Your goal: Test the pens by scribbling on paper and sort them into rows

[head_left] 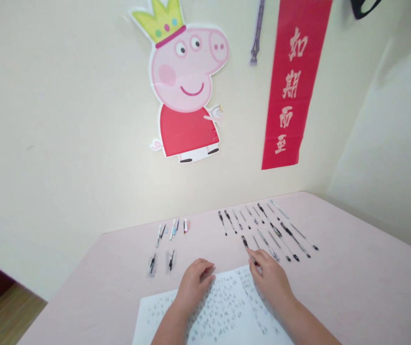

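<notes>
My right hand (270, 278) has its thumb and fingers pinched on a black-capped pen (245, 242). The pen's capped end points away from me, and its lower part is partly hidden by the fingers. My left hand (195, 281) rests at the top edge of a written sheet of paper (223, 306), fingers loosely curled, thumb apart from them, holding nothing. Rows of pens and refills lie just beyond my right hand, among them a black pen (293, 236) and a clear-barrelled pen (268, 245).
At the left of the pink table (90, 278) lie a pen in clear wrapping (152, 264), another wrapped pen (170, 261) and several light pens, including a white one (173, 230). The wall behind carries a pig cutout (187, 96) and a red banner (291, 91).
</notes>
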`<state>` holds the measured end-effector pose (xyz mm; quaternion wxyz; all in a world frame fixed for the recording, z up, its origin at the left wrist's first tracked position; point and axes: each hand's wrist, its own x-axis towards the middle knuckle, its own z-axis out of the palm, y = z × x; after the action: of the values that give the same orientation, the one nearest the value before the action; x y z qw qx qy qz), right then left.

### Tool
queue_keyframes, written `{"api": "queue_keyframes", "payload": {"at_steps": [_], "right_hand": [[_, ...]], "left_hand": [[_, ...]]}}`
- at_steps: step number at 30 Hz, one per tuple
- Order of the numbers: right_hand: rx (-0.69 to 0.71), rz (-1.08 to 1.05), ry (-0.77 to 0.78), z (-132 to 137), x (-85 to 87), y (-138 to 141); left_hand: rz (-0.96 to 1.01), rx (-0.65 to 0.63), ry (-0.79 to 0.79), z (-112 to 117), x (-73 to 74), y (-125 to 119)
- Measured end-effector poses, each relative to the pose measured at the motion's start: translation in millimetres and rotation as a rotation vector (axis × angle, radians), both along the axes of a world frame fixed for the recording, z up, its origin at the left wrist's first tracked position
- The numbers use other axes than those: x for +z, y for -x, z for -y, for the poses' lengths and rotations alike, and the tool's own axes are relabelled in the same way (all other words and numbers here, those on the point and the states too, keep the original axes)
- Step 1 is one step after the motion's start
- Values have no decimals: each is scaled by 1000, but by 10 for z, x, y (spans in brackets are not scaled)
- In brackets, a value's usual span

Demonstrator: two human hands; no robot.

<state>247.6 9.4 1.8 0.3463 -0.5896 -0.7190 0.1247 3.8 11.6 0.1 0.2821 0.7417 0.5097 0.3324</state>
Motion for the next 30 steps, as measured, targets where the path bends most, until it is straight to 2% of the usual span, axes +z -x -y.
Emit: {"api": "queue_keyframes", "payload": {"at_steps": [5,12,21,30], "right_hand": [[-42,208,49,25,7,21],[-64,333,141,36,1,37],[-55,355,114,24,-64,24],[-75,282,80,1,-118,4]], "left_hand": [[19,-6,-24,-21,-52,14],[-1,-9,-29,-28,-57,13],[-10,5,-6,-23,-1,-11],[8,2,-16,-30,-18,-13]]}}
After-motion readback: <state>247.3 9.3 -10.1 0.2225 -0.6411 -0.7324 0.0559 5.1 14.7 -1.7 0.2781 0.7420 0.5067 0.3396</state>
